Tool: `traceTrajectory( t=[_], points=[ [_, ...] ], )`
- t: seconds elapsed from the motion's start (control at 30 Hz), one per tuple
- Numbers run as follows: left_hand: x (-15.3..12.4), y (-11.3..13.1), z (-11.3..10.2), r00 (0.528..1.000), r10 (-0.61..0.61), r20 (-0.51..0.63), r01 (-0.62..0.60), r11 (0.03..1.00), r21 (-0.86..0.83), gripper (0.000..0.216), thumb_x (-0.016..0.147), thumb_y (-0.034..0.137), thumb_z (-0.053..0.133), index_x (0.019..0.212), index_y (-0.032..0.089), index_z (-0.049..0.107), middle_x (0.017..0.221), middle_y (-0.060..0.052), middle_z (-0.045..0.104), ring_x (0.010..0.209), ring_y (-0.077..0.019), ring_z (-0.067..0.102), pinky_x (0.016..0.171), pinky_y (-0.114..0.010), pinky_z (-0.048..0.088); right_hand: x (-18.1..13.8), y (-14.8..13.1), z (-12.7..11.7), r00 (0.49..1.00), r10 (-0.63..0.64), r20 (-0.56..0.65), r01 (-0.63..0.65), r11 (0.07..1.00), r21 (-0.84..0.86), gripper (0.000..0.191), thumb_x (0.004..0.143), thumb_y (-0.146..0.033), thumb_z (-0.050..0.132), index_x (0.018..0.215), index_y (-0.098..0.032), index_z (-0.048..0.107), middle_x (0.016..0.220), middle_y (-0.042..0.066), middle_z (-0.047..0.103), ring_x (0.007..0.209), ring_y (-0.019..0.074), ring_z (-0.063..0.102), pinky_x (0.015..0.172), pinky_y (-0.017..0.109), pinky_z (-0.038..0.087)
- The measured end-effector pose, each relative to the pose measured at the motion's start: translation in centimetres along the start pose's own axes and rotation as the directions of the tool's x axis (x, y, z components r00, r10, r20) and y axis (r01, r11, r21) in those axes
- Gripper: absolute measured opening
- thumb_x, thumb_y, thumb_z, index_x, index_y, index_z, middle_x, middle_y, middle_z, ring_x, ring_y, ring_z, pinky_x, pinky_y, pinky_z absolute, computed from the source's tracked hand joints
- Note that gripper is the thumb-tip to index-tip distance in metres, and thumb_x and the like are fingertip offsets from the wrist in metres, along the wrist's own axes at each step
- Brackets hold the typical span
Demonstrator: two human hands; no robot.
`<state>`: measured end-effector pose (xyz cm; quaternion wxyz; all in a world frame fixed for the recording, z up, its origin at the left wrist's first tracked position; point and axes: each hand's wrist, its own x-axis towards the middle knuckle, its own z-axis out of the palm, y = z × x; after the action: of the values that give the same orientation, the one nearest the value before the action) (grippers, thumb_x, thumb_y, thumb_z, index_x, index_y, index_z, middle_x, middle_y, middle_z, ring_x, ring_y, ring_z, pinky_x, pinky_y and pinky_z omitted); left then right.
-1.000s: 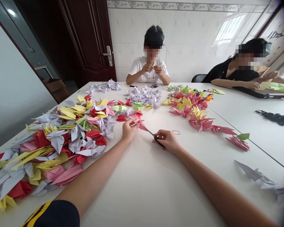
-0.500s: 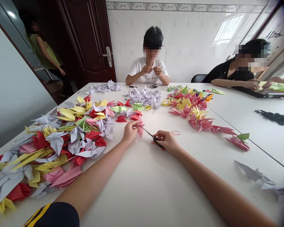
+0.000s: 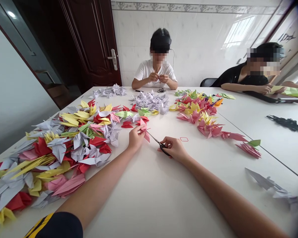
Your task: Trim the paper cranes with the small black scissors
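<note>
Between the fingers of my left hand [image 3: 136, 138] is a pink folded paper crane [image 3: 144, 127], held above the white table [image 3: 149, 191]. My right hand [image 3: 175, 148] is closed round the black handles of a pair of scissors [image 3: 156, 140]. The blades point left and their tips reach the crane; whether they touch the paper I cannot tell. A small red rectangular outline [image 3: 184, 139] lies on the table just right of my right hand. Close behind my left hand rest a few red folded pieces [image 3: 127, 124].
A large heap of coloured folded paper [image 3: 64, 145] covers the left side. Pale cranes [image 3: 150, 102] lie ahead, pink and yellow ones [image 3: 201, 109] to their right. Black cord [image 3: 286, 124] and a grey folded piece [image 3: 273, 186] lie farther right. Two people [image 3: 155, 74] sit opposite, hands busy.
The pink crane has turned and shifted slightly left in my left hand. The scissors have barely moved. A person walking by the doorway at left is out of view now.
</note>
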<state>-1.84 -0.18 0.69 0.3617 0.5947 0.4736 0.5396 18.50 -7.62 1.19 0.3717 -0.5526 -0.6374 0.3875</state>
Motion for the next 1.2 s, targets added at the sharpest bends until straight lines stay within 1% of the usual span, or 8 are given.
traceTrajectory(
  t=[0.2, 0.3, 0.4, 0.57, 0.73, 0.87, 1.0, 1.2],
  points=[
    [0.0, -0.1, 0.0, 0.999, 0.025, -0.038, -0.028, 0.997, -0.076, 0.034, 0.080, 0.010, 0.063, 0.112, 0.016, 0.072, 0.121, -0.012, 0.071, 0.110, -0.0227, 0.068, 0.096, -0.036, 0.056, -0.1, -0.1, 0.0, 1.000, 0.004, -0.029, -0.003, 1.000, 0.025, 0.036, 0.068, -0.050, 0.079, 0.082, -0.022, 0.062, 0.061, -0.004, 0.060, 0.039, 0.0103, 0.047, 0.032, 0.024, 0.039],
    [0.2, -0.5, 0.0, 0.996, 0.065, -0.064, -0.069, 0.996, -0.051, 0.034, 0.080, 0.011, 0.063, 0.113, 0.016, 0.070, 0.125, -0.013, 0.067, 0.108, -0.0217, 0.068, 0.097, -0.035, 0.055, 0.0, 0.0, 0.0, 1.000, 0.000, -0.017, 0.000, 0.999, 0.032, 0.038, 0.067, -0.051, 0.080, 0.082, -0.022, 0.062, 0.061, -0.004, 0.059, 0.041, 0.0108, 0.048, 0.032, 0.023, 0.040],
    [0.3, -0.6, -0.1, 0.989, 0.121, -0.080, -0.122, 0.992, -0.007, 0.033, 0.082, 0.012, 0.061, 0.113, 0.018, 0.070, 0.127, -0.012, 0.065, 0.115, -0.0220, 0.064, 0.097, -0.034, 0.054, 0.0, 0.1, 0.0, 1.000, -0.005, 0.002, 0.004, 1.000, 0.031, 0.038, 0.066, -0.051, 0.081, 0.082, -0.022, 0.062, 0.059, -0.004, 0.057, 0.043, 0.0114, 0.050, 0.032, 0.022, 0.041],
    [0.2, -0.4, -0.2, 0.985, 0.150, -0.091, -0.146, 0.988, 0.050, 0.036, 0.082, 0.010, 0.060, 0.116, 0.020, 0.069, 0.126, -0.010, 0.065, 0.117, -0.0220, 0.062, 0.093, -0.032, 0.054, 0.0, 0.0, 0.0, 1.000, 0.003, 0.006, -0.003, 1.000, 0.027, 0.035, 0.067, -0.048, 0.080, 0.082, -0.022, 0.062, 0.060, -0.004, 0.057, 0.043, 0.0114, 0.049, 0.032, 0.023, 0.041],
    [0.3, -0.7, -0.2, 0.991, 0.111, -0.081, -0.111, 0.994, 0.009, 0.041, 0.080, 0.010, 0.063, 0.120, 0.020, 0.068, 0.132, -0.011, 0.062, 0.119, -0.0223, 0.061, 0.095, -0.033, 0.054, 0.0, 0.1, 0.0, 1.000, 0.012, 0.005, -0.012, 0.999, 0.033, 0.034, 0.068, -0.046, 0.080, 0.082, -0.021, 0.062, 0.061, -0.004, 0.057, 0.041, 0.0101, 0.047, 0.032, 0.022, 0.040],
    [0.5, -1.3, -0.1, 0.999, 0.040, -0.035, -0.042, 0.997, -0.071, 0.046, 0.077, 0.008, 0.064, 0.121, 0.020, 0.068, 0.136, -0.012, 0.061, 0.109, -0.0211, 0.067, 0.094, -0.033, 0.055, 0.0, 0.2, 0.1, 1.000, 0.003, 0.004, -0.003, 0.999, 0.044, 0.034, 0.068, -0.046, 0.080, 0.082, -0.022, 0.062, 0.059, -0.005, 0.056, 0.041, 0.0101, 0.046, 0.032, 0.022, 0.039],
    [0.6, -1.6, 0.0, 1.000, 0.002, 0.014, 0.000, 0.991, -0.132, 0.054, 0.075, 0.002, 0.057, 0.125, 0.021, 0.067, 0.127, -0.010, 0.068, 0.102, -0.0203, 0.070, 0.090, -0.033, 0.057, 0.0, 0.4, 0.0, 0.999, -0.003, 0.033, 0.001, 0.999, 0.050, 0.034, 0.068, -0.045, 0.080, 0.083, -0.021, 0.062, 0.057, -0.006, 0.054, 0.041, 0.0099, 0.045, 0.033, 0.022, 0.038],
    [0.5, -1.3, 0.0, 0.998, 0.000, 0.062, 0.009, 0.990, -0.138, 0.041, 0.077, 0.004, 0.055, 0.111, 0.016, 0.075, 0.104, -0.009, 0.077, 0.098, -0.0205, 0.072, 0.092, -0.035, 0.056, 0.0, 0.3, 0.0, 0.999, -0.012, 0.043, 0.009, 0.999, 0.049, 0.030, 0.069, -0.042, 0.079, 0.083, -0.021, 0.062, 0.057, -0.006, 0.055, 0.041, 0.0097, 0.046, 0.033, 0.021, 0.038]
  ],
)
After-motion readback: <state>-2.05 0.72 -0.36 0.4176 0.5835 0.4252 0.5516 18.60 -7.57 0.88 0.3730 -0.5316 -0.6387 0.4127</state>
